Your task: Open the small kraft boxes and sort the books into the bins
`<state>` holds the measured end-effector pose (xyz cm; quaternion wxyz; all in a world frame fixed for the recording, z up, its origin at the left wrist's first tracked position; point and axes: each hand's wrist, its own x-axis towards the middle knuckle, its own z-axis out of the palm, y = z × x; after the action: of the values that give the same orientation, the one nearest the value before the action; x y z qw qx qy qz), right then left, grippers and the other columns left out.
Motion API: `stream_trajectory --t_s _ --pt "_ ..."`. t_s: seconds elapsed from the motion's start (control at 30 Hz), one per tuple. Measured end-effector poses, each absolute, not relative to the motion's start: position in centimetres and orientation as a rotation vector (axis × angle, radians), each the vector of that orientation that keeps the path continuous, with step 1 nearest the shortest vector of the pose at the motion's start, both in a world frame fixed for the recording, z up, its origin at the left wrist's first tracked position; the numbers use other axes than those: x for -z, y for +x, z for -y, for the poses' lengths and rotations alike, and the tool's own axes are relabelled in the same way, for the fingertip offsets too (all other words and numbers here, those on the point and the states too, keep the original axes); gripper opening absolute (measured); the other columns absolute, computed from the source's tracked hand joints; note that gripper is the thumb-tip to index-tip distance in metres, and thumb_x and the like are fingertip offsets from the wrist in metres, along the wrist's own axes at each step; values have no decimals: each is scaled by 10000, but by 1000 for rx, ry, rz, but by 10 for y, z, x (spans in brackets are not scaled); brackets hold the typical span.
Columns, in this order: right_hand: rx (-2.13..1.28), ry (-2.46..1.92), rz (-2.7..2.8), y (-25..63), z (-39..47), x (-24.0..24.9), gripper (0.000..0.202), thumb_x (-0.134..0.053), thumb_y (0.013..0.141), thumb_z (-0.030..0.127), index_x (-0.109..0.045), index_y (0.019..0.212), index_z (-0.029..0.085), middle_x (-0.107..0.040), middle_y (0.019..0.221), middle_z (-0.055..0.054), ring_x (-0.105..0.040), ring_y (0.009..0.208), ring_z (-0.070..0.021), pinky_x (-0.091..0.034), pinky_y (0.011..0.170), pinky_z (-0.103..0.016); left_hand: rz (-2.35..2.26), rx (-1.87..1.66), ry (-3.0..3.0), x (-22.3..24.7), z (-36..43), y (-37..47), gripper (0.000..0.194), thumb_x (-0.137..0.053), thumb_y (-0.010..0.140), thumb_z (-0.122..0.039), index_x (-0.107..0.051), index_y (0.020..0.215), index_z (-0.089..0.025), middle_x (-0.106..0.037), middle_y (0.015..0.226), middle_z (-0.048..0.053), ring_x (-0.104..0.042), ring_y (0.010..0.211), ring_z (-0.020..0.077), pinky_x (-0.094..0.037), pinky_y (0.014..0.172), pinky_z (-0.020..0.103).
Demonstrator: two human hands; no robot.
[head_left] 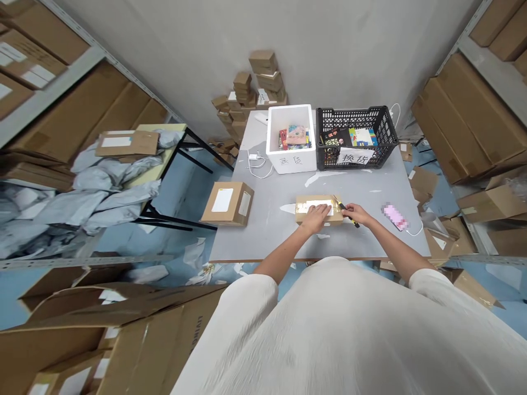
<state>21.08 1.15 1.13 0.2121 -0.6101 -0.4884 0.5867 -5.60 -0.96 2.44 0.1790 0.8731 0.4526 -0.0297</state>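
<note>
A small taped cardboard box with a white label lies near the front of the grey table. My left hand rests on top of it, fingers stretched out over the label. In my right hand is a black and yellow utility knife, gripped with the fingers closed round it. Its tip points up and left, at the box's right end; whether the blade touches the cardboard I cannot tell. Left of my hands stands a second cardboard box with white labels.
Behind are a white foam box and a black plastic crate, both holding packets or booklets. A phone on a white cable lies at right. Grey parcels fill the left side table; shelves of cartons flank both sides.
</note>
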Motion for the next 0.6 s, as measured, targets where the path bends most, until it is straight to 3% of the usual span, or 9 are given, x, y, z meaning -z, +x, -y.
stream_trajectory --t_s 0.2,0.3,0.43,0.6 --pt "-1742 -1671 1322 224 -7 -26 329 -825 919 492 -722 1067 216 -842 1111 -118 -808 980 -238 -622 755 -295 -1344 52 2440 -22 16 -46 833 -619 923 -117 -363 1705 -239 -527 1708 171 -515 1561 332 -325 1293 495" --pt "-1640 -1739 1443 241 -11 -32 329 -781 941 518 -760 1049 209 -831 1094 -105 -780 923 -209 -607 727 -273 -1346 62 2428 -23 14 -43 826 -655 907 -114 -396 1681 -244 -609 1616 169 -594 1469 342 -339 1271 498" --pt "-1546 -1810 1610 262 -19 -36 367 -690 990 549 -726 884 200 -814 1015 -92 -729 801 -177 -557 640 -249 -1383 101 2409 -25 9 -40 835 -719 871 -115 -428 1643 -241 -650 1535 162 -629 1403 352 -343 1251 488" --pt "-1563 -1742 1713 274 -27 -41 303 -774 948 497 -730 1016 206 -797 930 -61 -734 739 -175 -529 626 -251 -1387 153 2408 -29 1 -33 848 -814 831 -170 -463 1601 -231 -647 1493 167 -638 1376 364 -334 1253 501"
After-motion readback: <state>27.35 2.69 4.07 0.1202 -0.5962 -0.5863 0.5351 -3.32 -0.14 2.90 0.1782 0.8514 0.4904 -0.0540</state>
